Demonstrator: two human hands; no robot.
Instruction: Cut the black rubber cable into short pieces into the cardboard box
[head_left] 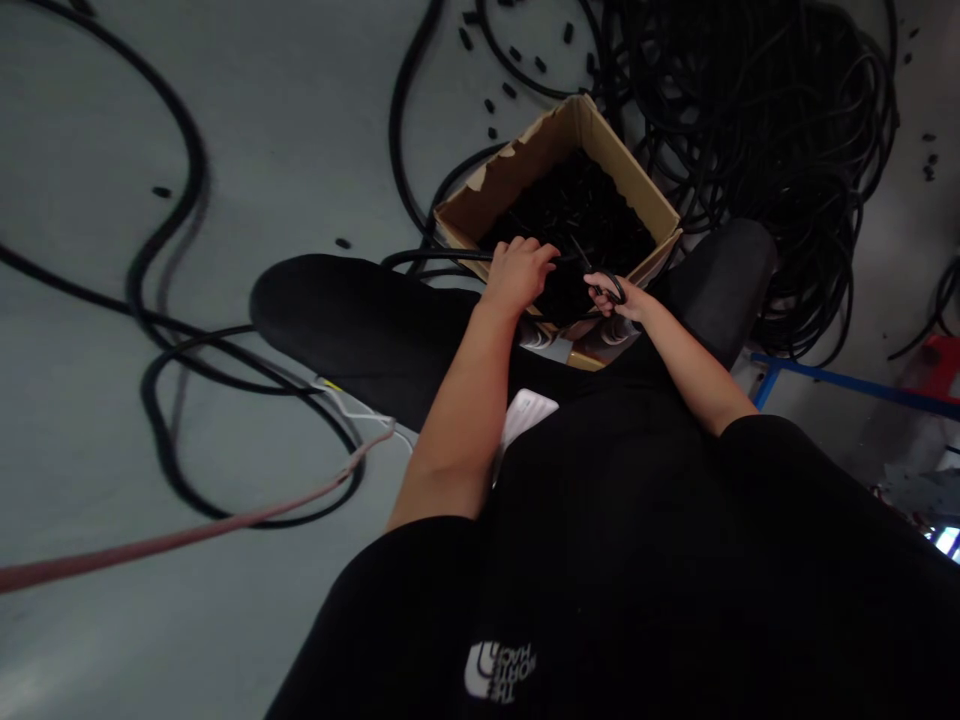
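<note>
My left hand point(519, 272) is closed over a black hose point(442, 256) that runs in from the left, across the near rim of a cardboard box point(637, 165). In my right hand point(616, 298) is a pair of scissors point(618, 286) with black handles. Their blades point up and left over the box, close to the fingers of my left hand; how far apart the blades are is hard to make out. Many short black hose pieces point(592, 205) fill the bottom of the box, which stands between my legs.
A large tangle of black hose point(750, 110) lies beyond the box to the right. Loose hose loops point(196, 160) spread over the grey floor point(300, 150) at left, with several cut bits scattered about. A reddish cord point(180, 540) crosses the lower left. A blue frame point(862, 383) stands at right.
</note>
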